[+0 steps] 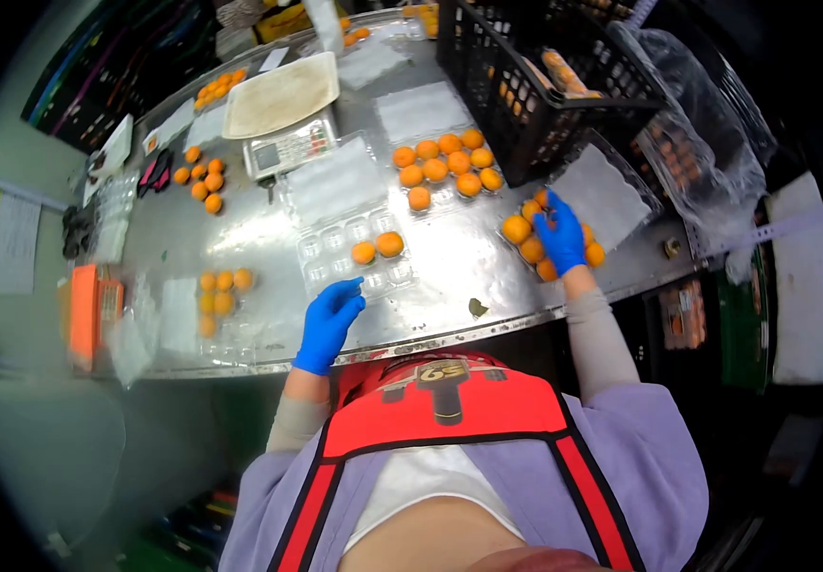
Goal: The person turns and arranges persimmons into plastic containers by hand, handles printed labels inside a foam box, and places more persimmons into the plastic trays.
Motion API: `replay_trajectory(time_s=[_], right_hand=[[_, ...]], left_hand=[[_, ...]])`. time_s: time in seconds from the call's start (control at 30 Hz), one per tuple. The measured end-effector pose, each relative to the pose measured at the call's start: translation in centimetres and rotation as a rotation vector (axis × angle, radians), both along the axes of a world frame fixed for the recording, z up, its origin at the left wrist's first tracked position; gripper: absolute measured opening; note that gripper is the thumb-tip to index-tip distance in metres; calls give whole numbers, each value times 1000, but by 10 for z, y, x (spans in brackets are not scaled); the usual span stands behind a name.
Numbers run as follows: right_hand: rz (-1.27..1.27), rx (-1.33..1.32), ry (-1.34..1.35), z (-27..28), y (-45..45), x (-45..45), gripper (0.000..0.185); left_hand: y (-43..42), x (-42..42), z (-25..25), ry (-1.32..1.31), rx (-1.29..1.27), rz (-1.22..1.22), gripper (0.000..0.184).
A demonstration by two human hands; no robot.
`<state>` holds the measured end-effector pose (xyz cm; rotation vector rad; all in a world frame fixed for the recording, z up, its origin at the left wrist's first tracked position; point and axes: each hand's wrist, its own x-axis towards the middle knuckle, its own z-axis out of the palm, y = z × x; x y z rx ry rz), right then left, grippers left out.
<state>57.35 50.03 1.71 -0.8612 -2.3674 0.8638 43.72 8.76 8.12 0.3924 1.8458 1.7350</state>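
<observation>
- The right hand (562,234) bends over a cluster of oranges (516,229) at the right of the table (487,310), its fingers curled down among them; I cannot tell whether they grip one, as the palm and glove hide the contact
- If those fingers close on one fruit while pushing its neighbours, a loose orange could be nudged out and roll, since the cluster sits near the table's front edge
- The left hand (327,324) has its thumb and fingers parted with nothing seen between them, just beside the near edge of an open clear tray (327,246)
- That tray looks thin and bears only two oranges (389,244), both right of its middle, so a brush from the left sleeve or fingers could slide or tip it
- A fruit set between the moulded cups rather than in one would likely sit high and keep the lid, with its white liner (335,181), from closing flat
- The black crate (545,138) stands close behind the right hand; a quick lift could knock a knuckle or fruit on its wall
- A scrap of leaf (477,307) lies between the hands and could get swept into a tray by a careless sleeve
</observation>
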Motion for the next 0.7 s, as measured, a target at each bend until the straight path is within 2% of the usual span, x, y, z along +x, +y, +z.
replay_trajectory(time_s=[0.03,0.1,0.13,0.2,0.23,0.27,0.3,0.4,0.47,0.53,0.7], right_hand=[[-47,85,134,-11,20,29,54],[-213,145,6,32,39,91,54],[-245,365,8,38,59,127,54],[-322,486,87,78,72,190,53],[-416,608,-7,105,70,218,51],[-499,448,2,128,69,245,51],[-559,649,-92,147,65,269,50],[-603,942,-190,180,75,347,50],[-723,958,-288,208,74,384,51],[-789,961,-272,229,87,423,50],[-962,1078,-416,279,148,507,57]], left_hand=[[-2,-1,-2,8,-18,-16,31],[-4,-5,-12,14,-14,-81,31],[-7,-5,-21,-5,-14,-107,30],[-10,-6,-34,-39,-14,-160,28],[-11,-5,-42,-45,-16,-177,28],[-15,-2,-48,-52,-33,-190,28],[-20,2,-49,-43,-60,-221,29],[-25,15,-49,-93,-170,-295,30],[-25,21,-53,-61,-159,-347,32],[-19,26,-42,-107,-158,-334,32],[9,34,-41,43,-110,-360,31]])
